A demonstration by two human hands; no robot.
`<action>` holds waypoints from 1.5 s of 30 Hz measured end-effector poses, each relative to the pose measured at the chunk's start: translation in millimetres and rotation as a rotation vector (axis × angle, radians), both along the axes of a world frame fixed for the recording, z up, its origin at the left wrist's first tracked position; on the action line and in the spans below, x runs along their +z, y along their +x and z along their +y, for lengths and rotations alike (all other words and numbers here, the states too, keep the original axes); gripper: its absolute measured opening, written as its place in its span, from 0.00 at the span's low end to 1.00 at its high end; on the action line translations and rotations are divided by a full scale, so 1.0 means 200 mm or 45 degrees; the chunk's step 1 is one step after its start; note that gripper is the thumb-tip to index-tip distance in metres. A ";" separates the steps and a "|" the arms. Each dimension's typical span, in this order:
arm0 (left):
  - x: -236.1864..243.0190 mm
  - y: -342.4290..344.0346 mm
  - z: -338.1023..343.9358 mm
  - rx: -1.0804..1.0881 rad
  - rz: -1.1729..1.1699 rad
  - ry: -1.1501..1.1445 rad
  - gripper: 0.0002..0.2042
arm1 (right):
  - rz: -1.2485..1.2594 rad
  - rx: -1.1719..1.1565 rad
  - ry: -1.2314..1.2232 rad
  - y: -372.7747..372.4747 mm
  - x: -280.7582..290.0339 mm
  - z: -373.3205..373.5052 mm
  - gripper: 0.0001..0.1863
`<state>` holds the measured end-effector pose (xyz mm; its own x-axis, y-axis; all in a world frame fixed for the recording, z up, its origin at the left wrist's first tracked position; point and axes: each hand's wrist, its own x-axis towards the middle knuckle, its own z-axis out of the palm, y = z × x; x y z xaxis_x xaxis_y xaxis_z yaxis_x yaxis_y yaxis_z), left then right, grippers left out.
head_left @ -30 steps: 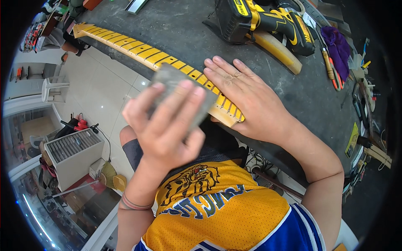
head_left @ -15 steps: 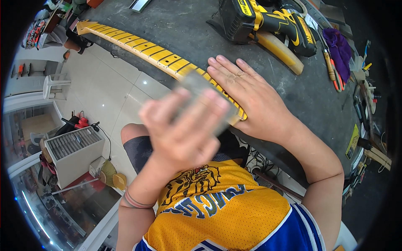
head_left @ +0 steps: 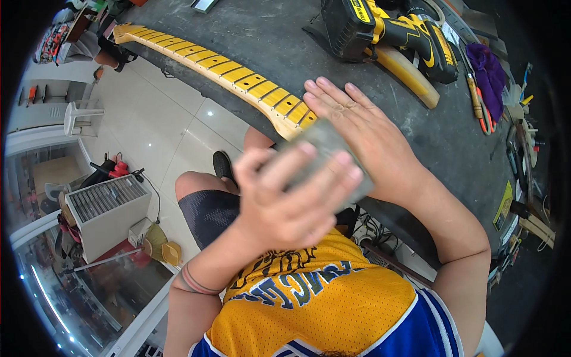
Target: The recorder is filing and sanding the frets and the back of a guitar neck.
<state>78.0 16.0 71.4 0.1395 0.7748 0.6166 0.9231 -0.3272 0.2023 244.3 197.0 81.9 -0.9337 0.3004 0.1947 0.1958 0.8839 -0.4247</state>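
Note:
A yellow guitar neck with dark frets and round black dots lies along the left edge of the dark workbench. My left hand is closed on a grey rectangular block, smeared by motion, over the body end of the neck. The block hides that end of the fretboard. My right hand lies flat on the bench beside the neck, fingers stretched out, its side next to the fretboard. Whether the block touches the frets I cannot tell.
A black and yellow cordless power tool stands at the back right, with a tan curved piece beside it. Further right are a purple cloth and several hand tools. On the tiled floor at left stands a white slotted cabinet.
My left hand has drawn the grey block down and to the right, toward the neck's near end, uncovering more frets. My right hand stays flat beside the neck.

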 end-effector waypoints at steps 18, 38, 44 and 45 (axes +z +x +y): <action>-0.03 -0.21 0.02 0.117 0.048 0.047 0.33 | -0.050 -0.027 -0.073 -0.04 0.05 -0.01 0.49; -0.05 -1.32 0.45 0.695 -0.054 0.357 0.28 | -0.121 -0.053 -0.078 -0.06 0.10 -0.02 0.54; 0.04 -1.40 0.47 0.752 -0.064 0.324 0.25 | -0.049 -0.058 -0.190 -0.06 0.11 -0.02 0.49; 0.07 -1.33 0.45 0.554 -0.766 0.325 0.25 | -0.037 -0.056 -0.180 -0.05 0.11 -0.01 0.49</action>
